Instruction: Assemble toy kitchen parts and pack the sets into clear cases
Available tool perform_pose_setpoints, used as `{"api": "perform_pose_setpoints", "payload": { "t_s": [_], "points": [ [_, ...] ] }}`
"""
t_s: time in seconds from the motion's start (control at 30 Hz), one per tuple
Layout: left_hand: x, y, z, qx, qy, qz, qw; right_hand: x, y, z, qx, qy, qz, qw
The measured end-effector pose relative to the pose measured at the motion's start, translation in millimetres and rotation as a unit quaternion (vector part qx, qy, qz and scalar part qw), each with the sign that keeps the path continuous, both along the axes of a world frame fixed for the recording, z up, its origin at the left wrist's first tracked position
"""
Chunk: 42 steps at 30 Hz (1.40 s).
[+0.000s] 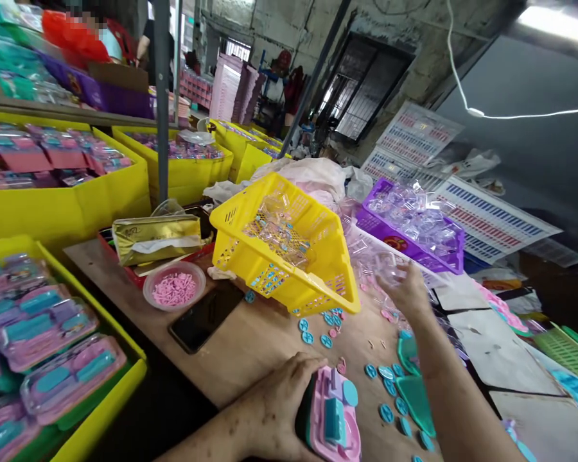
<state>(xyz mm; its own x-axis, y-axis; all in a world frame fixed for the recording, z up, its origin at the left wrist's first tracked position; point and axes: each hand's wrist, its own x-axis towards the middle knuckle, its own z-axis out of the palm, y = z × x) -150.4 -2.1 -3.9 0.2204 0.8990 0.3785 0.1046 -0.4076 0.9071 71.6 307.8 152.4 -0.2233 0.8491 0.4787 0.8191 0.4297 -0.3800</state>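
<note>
My left hand (pixel 286 391) is wrapped around a pink toy case (pixel 334 417) with blue and lilac parts on its top face, low in the middle of the view. My right hand (pixel 407 292) is stretched forward to the white tray (pixel 431 274), its fingers closed around a clear plastic cover (pixel 388 266); the grip is a little blurred. Several small blue wheels (pixel 386 412) lie loose on the table between my arms. Teal plastic pieces (pixel 414 398) are beside my right forearm, partly hidden by it.
A yellow basket (pixel 289 289) with clear and blue parts stands mid-table. Left of it are a black phone (pixel 206 317), a bowl of pink pieces (pixel 174 289) and a gold packet (pixel 157 240). A purple basket (pixel 409 240) holds clear covers. Yellow bins (pixel 62 212) of toy cases line the left.
</note>
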Motion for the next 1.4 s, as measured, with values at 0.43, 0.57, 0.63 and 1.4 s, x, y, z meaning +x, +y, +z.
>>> {"api": "perform_pose_setpoints", "payload": {
  "t_s": [0.43,0.57,0.63,1.4],
  "points": [
    [2,1,4.7,0.025,0.020,0.021,0.999,58,-253,-25.5,-0.275,-0.030,0.242,0.930],
    [3,-2,0.3,0.026,0.018,0.042,0.999,22,-256,-36.5,-0.235,0.075,0.298,0.922],
    [3,-1,-3.8,0.019,0.028,0.057,0.998,10,-257,-44.9,-0.218,0.101,0.322,0.916],
    [2,5,-6.6,0.070,0.045,0.060,0.995,-52,-275,-7.6,0.037,-0.246,0.281,0.927]
  ]
}}
